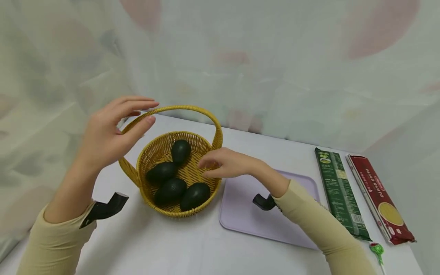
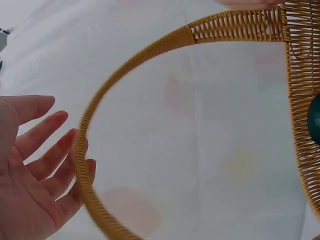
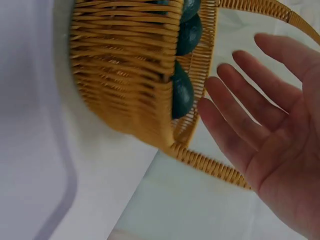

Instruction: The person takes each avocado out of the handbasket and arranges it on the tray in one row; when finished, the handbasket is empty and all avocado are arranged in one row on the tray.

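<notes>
In the head view, the left hand [image 1: 115, 131] is being held up at the left of the yellow basket [image 1: 178, 214], next to its tall handle [image 1: 187, 107]. Its thumb and fingers are being held wide apart, and nothing is being gripped; whether the handle is being touched cannot be told. Over the basket's right rim, the right hand [image 1: 228, 163] is being held with loose, open fingers, and nothing is being gripped by it. Well right of the basket, a green lollipop [image 1: 377, 249] is being shown. Just right of the basket, a purple tray [image 1: 240, 206] is being partly hidden by the right sleeve [image 1: 319, 217]. The basket is being held up by the white table [image 1: 192, 248], and four dark green avocados [image 1: 194, 196] are being held inside it. Farther right of the basket, a green packet [image 1: 338, 191] and a red packet [image 1: 379, 194] are being shown. Behind the basket, a pale cloth [image 1: 275, 76] is being seen.
</notes>
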`<state>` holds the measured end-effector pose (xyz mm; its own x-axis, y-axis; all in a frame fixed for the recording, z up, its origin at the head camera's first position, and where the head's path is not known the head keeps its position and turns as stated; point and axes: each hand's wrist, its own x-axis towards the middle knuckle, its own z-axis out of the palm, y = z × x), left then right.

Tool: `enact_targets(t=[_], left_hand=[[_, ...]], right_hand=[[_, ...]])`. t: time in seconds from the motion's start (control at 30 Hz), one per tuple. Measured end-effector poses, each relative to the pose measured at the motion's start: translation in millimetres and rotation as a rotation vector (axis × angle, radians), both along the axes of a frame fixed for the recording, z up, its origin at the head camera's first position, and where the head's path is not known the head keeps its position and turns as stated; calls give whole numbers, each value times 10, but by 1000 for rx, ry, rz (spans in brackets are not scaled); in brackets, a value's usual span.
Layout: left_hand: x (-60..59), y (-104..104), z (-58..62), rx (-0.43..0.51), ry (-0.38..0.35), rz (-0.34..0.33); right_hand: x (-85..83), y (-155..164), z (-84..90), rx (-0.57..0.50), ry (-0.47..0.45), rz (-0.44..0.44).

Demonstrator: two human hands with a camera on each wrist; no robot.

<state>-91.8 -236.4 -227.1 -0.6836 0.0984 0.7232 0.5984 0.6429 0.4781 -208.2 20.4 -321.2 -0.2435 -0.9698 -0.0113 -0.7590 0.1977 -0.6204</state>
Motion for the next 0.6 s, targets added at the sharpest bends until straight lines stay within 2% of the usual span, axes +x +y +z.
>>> enact_targets(t=[0.07,0.13,0.27,0.6], left_hand=[[-98,-77,-51,5,-93,12],[-173,-133,-98,55,-186,-4],[-232,-163,-140,176,-320,-28],[-270,-185,-190,248,-354,-53]], right_hand=[[-7,-94,19,37,-5,54],[-9,-188,39,79,-8,106],[-13,-363,69,166,-6,178],[-39,-625,32,416,-62,191]])
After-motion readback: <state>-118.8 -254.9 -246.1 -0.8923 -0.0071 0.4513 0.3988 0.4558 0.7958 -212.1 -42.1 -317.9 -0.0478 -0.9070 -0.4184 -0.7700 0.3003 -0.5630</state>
